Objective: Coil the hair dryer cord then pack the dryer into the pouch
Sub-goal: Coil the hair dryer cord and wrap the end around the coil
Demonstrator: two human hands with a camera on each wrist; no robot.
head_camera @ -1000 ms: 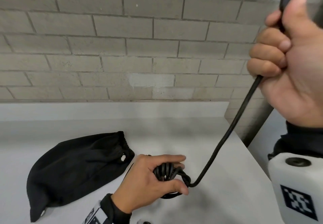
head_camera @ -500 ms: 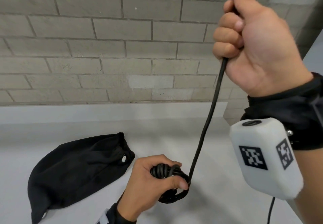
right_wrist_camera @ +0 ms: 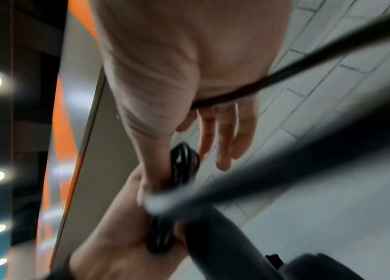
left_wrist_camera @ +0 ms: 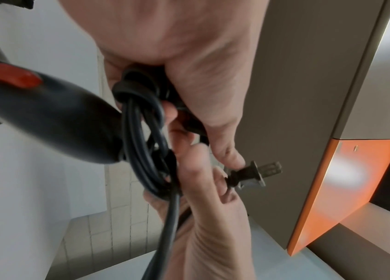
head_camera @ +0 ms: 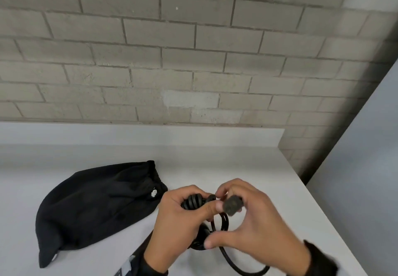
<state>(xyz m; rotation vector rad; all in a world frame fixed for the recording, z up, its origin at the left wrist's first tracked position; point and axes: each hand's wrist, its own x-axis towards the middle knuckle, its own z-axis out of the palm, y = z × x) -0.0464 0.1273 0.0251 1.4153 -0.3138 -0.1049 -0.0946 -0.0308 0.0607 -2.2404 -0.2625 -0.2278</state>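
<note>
The black hair dryer [left_wrist_camera: 45, 113], with red buttons on its handle, is mostly hidden under my left hand in the head view. My left hand [head_camera: 178, 219] grips the coiled black cord [head_camera: 191, 202] at the end of the handle, just above the white counter. My right hand [head_camera: 254, 221] sits right against it and holds the cord's last stretch, with the plug [head_camera: 232, 205] at its curled fingers beside my left thumb. The plug's prongs [left_wrist_camera: 270, 168] stick out free. A slack loop of cord [head_camera: 243, 269] hangs below my hands. The black drawstring pouch [head_camera: 97, 206] lies flat to the left.
The white counter [head_camera: 269, 178] runs back to a brick wall [head_camera: 193, 60], and its right edge drops off close beside my right hand. An orange and grey panel [left_wrist_camera: 356, 180] stands off to the side in the wrist views.
My right hand has dropped from high near the wall down to my left hand, bringing the plug end with it. The taut cord is now slack. The left hand stays put.
</note>
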